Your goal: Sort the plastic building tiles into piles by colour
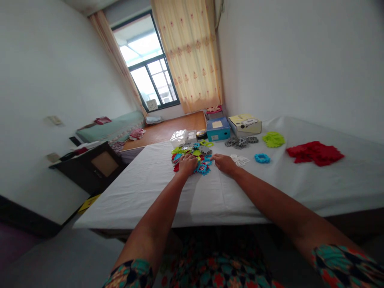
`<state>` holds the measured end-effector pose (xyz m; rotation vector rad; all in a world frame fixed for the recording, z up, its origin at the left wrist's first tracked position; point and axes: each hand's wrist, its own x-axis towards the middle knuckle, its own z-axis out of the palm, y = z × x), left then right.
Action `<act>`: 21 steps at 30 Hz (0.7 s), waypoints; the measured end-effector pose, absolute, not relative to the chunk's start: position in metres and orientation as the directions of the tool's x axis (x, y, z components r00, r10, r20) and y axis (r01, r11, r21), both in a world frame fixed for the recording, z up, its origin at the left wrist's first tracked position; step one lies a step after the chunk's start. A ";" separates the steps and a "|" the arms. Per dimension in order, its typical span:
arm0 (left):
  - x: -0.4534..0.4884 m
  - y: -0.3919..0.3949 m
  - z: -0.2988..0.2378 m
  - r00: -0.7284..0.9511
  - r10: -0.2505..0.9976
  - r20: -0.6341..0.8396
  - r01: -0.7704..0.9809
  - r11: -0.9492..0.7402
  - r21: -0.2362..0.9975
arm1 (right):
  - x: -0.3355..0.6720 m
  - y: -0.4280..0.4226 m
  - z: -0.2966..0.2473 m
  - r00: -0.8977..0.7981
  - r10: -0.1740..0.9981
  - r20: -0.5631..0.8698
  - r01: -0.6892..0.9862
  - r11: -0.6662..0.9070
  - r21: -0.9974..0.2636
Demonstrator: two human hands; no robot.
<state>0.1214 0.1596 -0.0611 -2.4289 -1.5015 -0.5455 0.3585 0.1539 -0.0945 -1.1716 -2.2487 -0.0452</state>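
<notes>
A mixed pile of toothed, gear-shaped plastic pieces (pixel 196 153) in green, blue, red and grey lies on the white-covered table. My left hand (pixel 188 164) rests on the pile's near left side, fingers spread over the pieces. At the pile's right edge, my right hand (pixel 224 163) has its fingers closed in a pinch at a blue toothed piece (pixel 209 159). Just below, another blue piece with a red and white middle (pixel 202 169) lies between both hands. What sits under my left palm is hidden.
Sorted by colour to the right are grey gears (pixel 241 141), white lattice pieces (pixel 240 160), blue pieces (pixel 262 158), green pieces (pixel 273 139) and a red heap (pixel 316 153). Behind stand a clear box (pixel 178 138), a blue box (pixel 218 129) and a yellow-topped box (pixel 245 125).
</notes>
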 end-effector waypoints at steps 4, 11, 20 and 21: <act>0.133 0.149 -0.063 0.305 0.759 0.575 0.910 -0.410 0.058 | 0.359 0.158 -0.095 -0.340 0.684 0.646 0.667 0.660 -0.347; 0.167 0.139 -0.082 0.377 0.686 0.622 0.810 -0.570 0.139 | 0.357 0.162 -0.086 -0.357 0.662 0.659 0.583 0.709 -0.397; 0.169 0.139 -0.095 0.351 0.630 0.692 0.783 -0.603 0.152 | 0.501 0.190 -0.079 0.489 0.665 0.564 0.711 0.070 -0.699; 0.169 0.139 -0.095 0.366 0.627 0.687 0.778 -0.612 0.144 | 0.518 0.192 -0.084 0.592 0.624 0.509 0.667 -0.026 -0.744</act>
